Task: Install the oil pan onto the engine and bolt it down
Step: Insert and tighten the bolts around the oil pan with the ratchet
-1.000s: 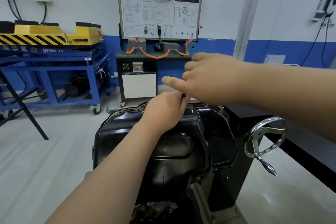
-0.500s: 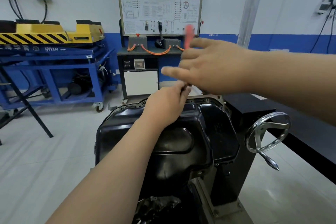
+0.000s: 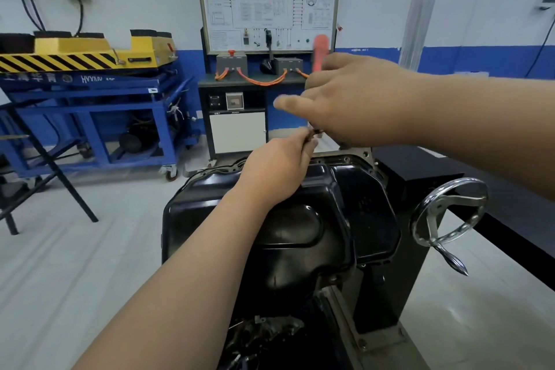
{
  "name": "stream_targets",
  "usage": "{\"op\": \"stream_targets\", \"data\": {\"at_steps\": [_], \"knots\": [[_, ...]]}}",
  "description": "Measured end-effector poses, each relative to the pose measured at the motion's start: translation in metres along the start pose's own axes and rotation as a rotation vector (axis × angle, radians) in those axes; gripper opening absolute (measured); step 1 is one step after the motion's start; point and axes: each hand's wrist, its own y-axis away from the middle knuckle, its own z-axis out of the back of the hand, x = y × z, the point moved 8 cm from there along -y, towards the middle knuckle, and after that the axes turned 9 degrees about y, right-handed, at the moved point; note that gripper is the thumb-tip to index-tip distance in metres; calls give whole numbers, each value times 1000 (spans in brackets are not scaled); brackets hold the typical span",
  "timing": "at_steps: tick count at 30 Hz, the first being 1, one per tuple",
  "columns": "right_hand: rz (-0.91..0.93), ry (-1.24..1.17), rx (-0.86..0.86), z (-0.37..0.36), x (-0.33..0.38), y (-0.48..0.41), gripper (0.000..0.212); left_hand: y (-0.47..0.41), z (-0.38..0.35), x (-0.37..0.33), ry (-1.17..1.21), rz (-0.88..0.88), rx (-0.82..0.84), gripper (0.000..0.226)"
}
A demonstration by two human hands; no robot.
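Note:
The black oil pan [image 3: 300, 234] sits on top of the engine, which is mounted on a black stand. My left hand [image 3: 276, 168] hovers over the pan's far edge and pinches a small dark bolt [image 3: 312, 133] at its fingertips. My right hand [image 3: 354, 99] is just above it and grips a tool with a red-orange handle [image 3: 320, 51]; the handle's end sticks up past my knuckles. The tool's lower end meets the bolt. Its shaft is hidden behind my right hand.
A chrome handwheel [image 3: 447, 216] sticks out on the stand's right side. A training board on a cabinet [image 3: 267, 3] stands behind the engine. At left is a blue wheeled cart [image 3: 99, 105] carrying a yellow striped unit, with a black folding leg [image 3: 60, 177] in front.
Both hands have risen slightly above the pan's far edge. The red-orange handle, hidden one second ago, now sticks up from my right hand.

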Motion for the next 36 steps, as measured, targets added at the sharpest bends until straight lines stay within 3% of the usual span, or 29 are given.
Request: {"op": "stream_targets", "data": {"at_steps": [2,3,5,6,8,10,11,14,17,19,22,23,29,33,36], "knots": [[-128,55,92,-10,-1,-2,42,0,1,1,10,18,6,22],[-221,-3,159,-13,-2,0,33,-1,0,2,2,31,26,21],[-395,-220,326,-21,-3,7,39,-1,-6,6,-61,54,117,21],[-370,-241,338,-21,2,6,40,-2,-9,8,-72,54,150,21],[-139,-59,128,-10,13,0,28,-1,-4,8,-12,49,103,29],[68,79,-14,-4,16,0,42,-1,-1,6,33,58,56,30],[69,36,-24,-1,7,2,45,0,-1,4,62,62,53,25],[-161,9,143,-11,-7,4,41,-1,-1,2,88,75,70,18],[-427,-330,399,-31,8,14,25,2,-5,3,-28,100,145,15],[-339,-339,392,-26,14,10,24,2,-5,0,-52,73,151,21],[48,53,-40,2,15,1,50,0,0,1,44,97,93,30],[87,74,-64,6,12,4,51,-1,1,2,65,100,83,29],[21,4,-11,12,35,-7,50,1,-5,-3,-58,6,171,16],[129,-121,-4,12,36,-11,40,1,-8,4,-154,53,200,34],[213,-195,43,5,37,-4,56,1,1,1,-42,37,107,44]]}}
